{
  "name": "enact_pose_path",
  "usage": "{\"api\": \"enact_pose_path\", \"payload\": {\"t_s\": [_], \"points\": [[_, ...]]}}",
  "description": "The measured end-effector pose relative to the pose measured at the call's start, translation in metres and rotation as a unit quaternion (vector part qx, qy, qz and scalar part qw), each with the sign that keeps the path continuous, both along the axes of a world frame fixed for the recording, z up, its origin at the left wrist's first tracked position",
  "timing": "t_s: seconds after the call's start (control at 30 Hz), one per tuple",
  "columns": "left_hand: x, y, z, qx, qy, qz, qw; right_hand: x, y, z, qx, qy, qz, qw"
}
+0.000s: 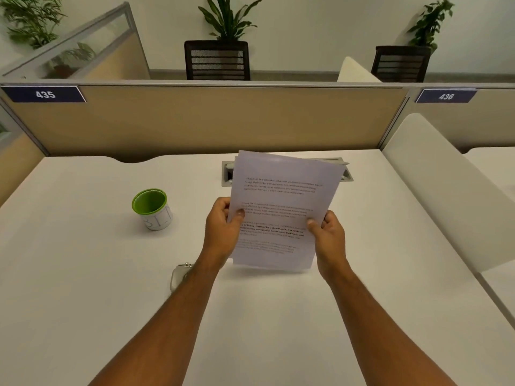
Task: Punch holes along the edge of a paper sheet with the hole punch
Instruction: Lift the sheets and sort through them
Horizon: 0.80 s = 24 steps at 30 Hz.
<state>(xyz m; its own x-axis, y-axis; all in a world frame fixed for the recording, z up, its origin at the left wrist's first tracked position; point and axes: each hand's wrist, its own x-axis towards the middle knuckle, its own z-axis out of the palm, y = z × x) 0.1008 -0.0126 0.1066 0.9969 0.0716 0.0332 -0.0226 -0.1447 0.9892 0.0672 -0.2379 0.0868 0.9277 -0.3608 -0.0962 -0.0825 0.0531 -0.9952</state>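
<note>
We hold the printed paper sheets upright above the bench, left hand and right hand pinching opposite side edges, probably to square them; the hole punch waits beside our left forearm.

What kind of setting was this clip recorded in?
Most likely an open-plan office cubicle: numbered partition labels 435 and 436, mesh office chairs beyond the divider, and a desk with a cable port.
</note>
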Motion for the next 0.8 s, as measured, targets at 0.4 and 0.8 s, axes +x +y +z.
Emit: {"api": "enact_pose_path", "payload": {"t_s": [0.4, 0.8], "points": [[-0.008, 0.008, -0.037, 0.021, 0.044, -0.040, 0.998, -0.010, 0.001, -0.017, -0.003, 0.028, 0.000, 1.000], [0.012, 0.010, -0.032, 0.001, 0.057, -0.046, 0.997, -0.007, 0.001, 0.002, -0.032, -0.020, 0.059, 0.998]]}}
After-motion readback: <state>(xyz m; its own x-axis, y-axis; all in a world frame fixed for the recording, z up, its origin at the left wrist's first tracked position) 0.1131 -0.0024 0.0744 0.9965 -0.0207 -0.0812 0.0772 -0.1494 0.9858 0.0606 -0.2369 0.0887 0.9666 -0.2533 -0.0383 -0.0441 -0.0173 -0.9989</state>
